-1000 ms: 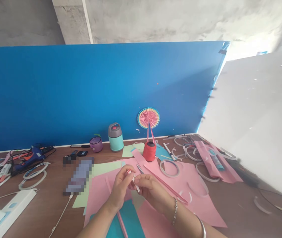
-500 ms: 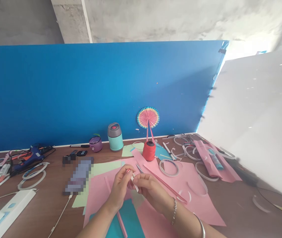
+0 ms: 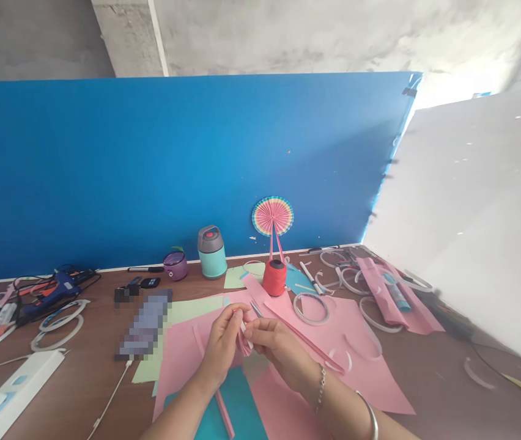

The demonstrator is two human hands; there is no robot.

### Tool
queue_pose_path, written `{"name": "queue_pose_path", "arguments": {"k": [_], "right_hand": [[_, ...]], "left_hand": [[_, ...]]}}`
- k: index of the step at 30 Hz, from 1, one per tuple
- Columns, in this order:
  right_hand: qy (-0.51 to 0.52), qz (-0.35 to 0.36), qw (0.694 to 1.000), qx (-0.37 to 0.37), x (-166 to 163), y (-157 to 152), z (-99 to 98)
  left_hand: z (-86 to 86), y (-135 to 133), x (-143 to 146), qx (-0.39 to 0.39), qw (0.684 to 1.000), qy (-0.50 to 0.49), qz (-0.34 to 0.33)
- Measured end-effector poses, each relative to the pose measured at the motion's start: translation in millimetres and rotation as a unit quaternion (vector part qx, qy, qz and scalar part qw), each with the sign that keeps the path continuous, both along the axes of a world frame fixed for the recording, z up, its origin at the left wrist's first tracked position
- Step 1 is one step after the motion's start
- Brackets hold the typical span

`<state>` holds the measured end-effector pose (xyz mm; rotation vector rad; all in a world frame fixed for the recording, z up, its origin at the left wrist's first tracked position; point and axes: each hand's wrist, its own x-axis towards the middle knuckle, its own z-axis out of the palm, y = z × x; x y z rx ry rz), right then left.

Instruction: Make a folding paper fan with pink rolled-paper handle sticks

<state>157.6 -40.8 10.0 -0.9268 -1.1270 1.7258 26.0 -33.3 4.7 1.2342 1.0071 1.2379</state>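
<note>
While both hands are meeting at the lower centre of the frame, the left hand [image 3: 224, 335] is pinching a small pink-and-white piece [image 3: 244, 347] between thumb and bent fingers. The right hand [image 3: 273, 340] is holding the same piece in a narrow pinch from the other side, fingertips nearly meeting those of the left. The fingers are hiding much of it, so its pale edge is probably, though not certainly, a folded paper strip. A chain bracelet [image 3: 321, 388] and a silver bangle [image 3: 370, 417] are circling the right wrist and forearm.

Beneath the hands, pink sheets [image 3: 365, 382] are covering the centre of the worktop [image 3: 88, 382], and a teal sheet [image 3: 244, 406] is lying at the bottom centre with a narrow pink strip [image 3: 224, 412] running across it. Just beyond the hands, a red thread spool [image 3: 274, 280] is standing upright, with a round pleated fan [image 3: 273, 216] rising above it on two pink legs. A tape ring [image 3: 310, 309] is lying flat to the right of the spool. Left of centre, a teal-and-grey flask [image 3: 212, 253] is standing near a purple pot [image 3: 175, 267], and a white power strip [image 3: 26, 388] is occupying the lower left.
</note>
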Motion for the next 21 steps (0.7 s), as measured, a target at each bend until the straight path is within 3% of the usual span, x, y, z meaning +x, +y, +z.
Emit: {"name": "queue_pose_path", "arguments": {"k": [12,21], "right_hand": [[-0.096,-0.038,0.995,-0.011,1.8,2.7,1.0],[-0.096,-0.055,0.994,-0.027,0.1,3.7,-0.9]], "left_hand": [[-5.8,1.7,1.9,0.017,1.0,0.01,-0.004],[-10.1,7.0,-0.6,0.001,1.0,-0.001,-0.001]]}}
